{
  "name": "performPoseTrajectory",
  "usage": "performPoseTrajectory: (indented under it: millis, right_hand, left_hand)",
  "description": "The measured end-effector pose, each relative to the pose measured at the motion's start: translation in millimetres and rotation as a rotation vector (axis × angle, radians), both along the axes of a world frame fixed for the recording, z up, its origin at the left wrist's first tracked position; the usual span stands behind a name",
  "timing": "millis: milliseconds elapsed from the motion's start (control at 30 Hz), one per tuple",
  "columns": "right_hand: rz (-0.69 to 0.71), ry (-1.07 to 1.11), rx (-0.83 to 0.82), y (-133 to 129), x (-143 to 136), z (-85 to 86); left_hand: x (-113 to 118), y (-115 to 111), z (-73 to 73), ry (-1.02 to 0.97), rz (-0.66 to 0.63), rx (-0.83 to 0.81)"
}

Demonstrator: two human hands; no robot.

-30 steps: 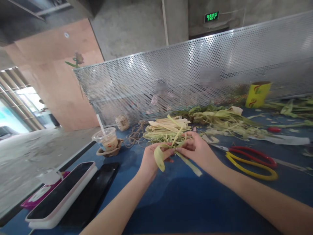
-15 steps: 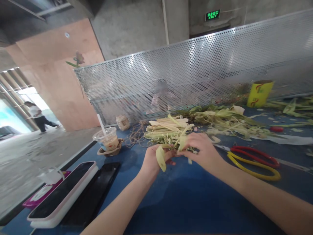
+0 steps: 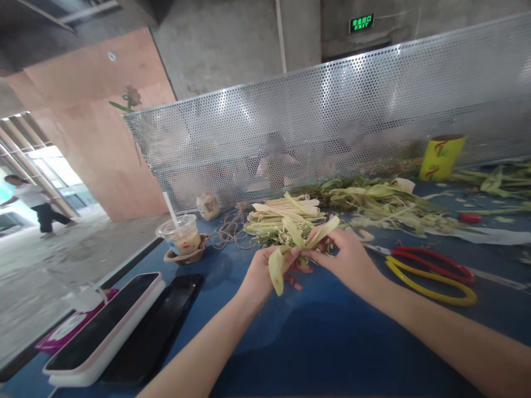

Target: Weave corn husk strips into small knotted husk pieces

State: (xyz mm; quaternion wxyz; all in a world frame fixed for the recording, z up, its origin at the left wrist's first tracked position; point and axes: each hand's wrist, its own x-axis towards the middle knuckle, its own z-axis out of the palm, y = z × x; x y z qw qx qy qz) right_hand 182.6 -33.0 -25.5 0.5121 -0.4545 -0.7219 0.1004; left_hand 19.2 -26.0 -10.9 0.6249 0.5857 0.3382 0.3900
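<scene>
My left hand (image 3: 264,272) pinches pale green corn husk strips (image 3: 277,268) at their gathered middle, one strip curling down over its fingers. From the right, my right hand (image 3: 338,249) closes its fingers on the same husks, close to the left fingertips. Two more strip ends fan upward between the hands. Just beyond them lies a stack of pale, trimmed husks (image 3: 286,211). Small greenish stems (image 3: 274,237) lie in front of that stack, partly hidden by my hands. Scissors (image 3: 431,276) with one red and one yellow handle rest right of my right hand.
A drink cup with a straw (image 3: 180,235) sits in a cardboard holder at left, near tangled twine (image 3: 230,228). Phones (image 3: 103,326) lie front left. Loose husks (image 3: 373,202) spread behind, below a perforated metal screen (image 3: 249,138). A yellow roll (image 3: 442,157) stands at right.
The husk strips between my hands now fan upward more openly, one pointing up to the right. My left fingers show further below the husks. A person in the background has walked further left.
</scene>
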Motion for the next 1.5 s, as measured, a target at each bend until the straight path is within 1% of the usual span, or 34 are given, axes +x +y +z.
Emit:
performPoseTrajectory:
  millis: [33,100,167,267,367,433,533,600,700,767,800,833,900,967,1000,1067,1133,1167,1200,1300,1400,1500]
  right_hand:
    - [-0.034,-0.102,0.119,-2,0,-0.7]
    - [-0.051,-0.258,0.345,-5,0,-3.1]
    - [-0.030,-0.337,0.499,-7,1,-5.9]
    - [0.018,-0.440,0.595,-8,2,-6.8]
    - [0.091,-0.609,0.640,-10,3,-1.6]
    - [0.122,-0.677,0.628,-11,2,3.5]
    - [0.139,-0.663,0.572,-14,1,9.2]
    - [0.181,-0.575,0.481,-14,2,11.0]
    - [0.257,-0.360,0.253,-11,5,13.2]
    - [0.243,-0.257,0.123,-9,8,15.4]
    - [0.220,-0.241,0.096,-8,8,16.7]
    - [0.192,-0.249,0.098,-8,8,18.2]
    - [0.150,-0.321,0.161,-10,8,20.9]
    - [0.173,-0.424,0.221,-13,6,23.1]
    - [0.212,-0.469,0.220,-14,5,23.8]
    - [0.336,-0.537,0.182,-16,4,24.7]
    - [0.454,-0.561,0.174,-16,7,25.5]
    - [0.485,-0.555,0.196,-15,9,26.2]
    - [0.492,-0.545,0.229,-15,12,27.2]
    - [0.446,-0.553,0.289,-14,21,31.5]
    - [0.455,-0.612,0.258,-13,27,35.3]
    - [0.483,-0.610,0.226,-11,29,35.7]
  left_hand:
    - [1,0,0.2,0.002,0.005,-0.010]
    - [2,-2,0.7,0.005,0.019,-0.025]
    - [2,-3,0.7,-0.002,0.035,-0.024]
    - [2,-4,-0.8,-0.037,0.014,-0.023]
    - [0,-4,-1.3,-0.116,-0.026,-0.074]
    - [-1,-4,0.8,-0.153,-0.011,-0.131]
    - [-1,-5,5.6,-0.150,0.004,-0.179]
    - [0,-5,7.2,-0.116,-0.008,-0.137]
    - [-1,-4,5.4,-0.052,-0.059,-0.073]
    - [-1,-5,2.8,-0.021,-0.093,-0.077]
    - [0,-5,1.5,-0.010,-0.102,-0.077]
    - [0,-7,0.2,0.000,-0.106,-0.067]
    - [2,-9,-2.0,0.010,-0.120,-0.029]
    - [4,-12,-3.7,0.017,-0.149,-0.006]
    - [5,-13,-4.3,0.017,-0.165,-0.007]
    - [6,-14,-4.6,0.034,-0.211,-0.031]
    - [6,-13,-3.5,0.083,-0.245,-0.068]
    - [5,-13,-2.6,0.102,-0.251,-0.083]
    - [5,-12,-1.6,0.116,-0.254,-0.095]
    - [1,-11,1.5,0.106,-0.268,-0.102]
    - [-1,-10,3.4,0.128,-0.279,-0.085]
    - [-1,-10,4.3,0.158,-0.272,-0.071]
